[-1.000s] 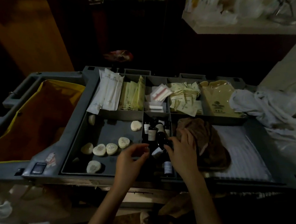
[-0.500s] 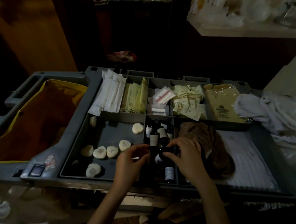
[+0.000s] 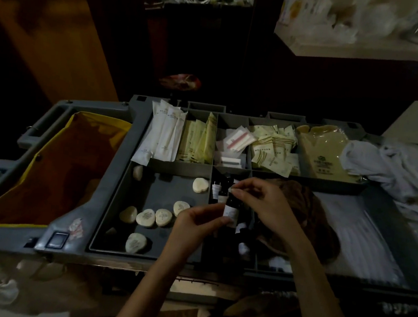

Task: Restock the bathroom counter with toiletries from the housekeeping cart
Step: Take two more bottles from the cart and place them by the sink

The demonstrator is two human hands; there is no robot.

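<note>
lifting clear now: the small dark bottle [image 3: 231,211] is up out of the narrow middle compartment of the housekeeping cart [image 3: 116,256], where both hands were digging a second ago. left hand [image 3: 196,225] pinches its labelled body and right hand [image 3: 267,207] pinches at the top. looks like one toiletry picked, with the bathroom worktop trip still ahead.

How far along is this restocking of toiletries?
Early. Nothing looks delivered yet: the person is at the housekeeping cart. In hand: the left hand holds a small dark bottle above its compartment while the right hand pinches its cap. Left: carrying it to the bathroom; round soaps and sachets wait in their compartments.
</note>
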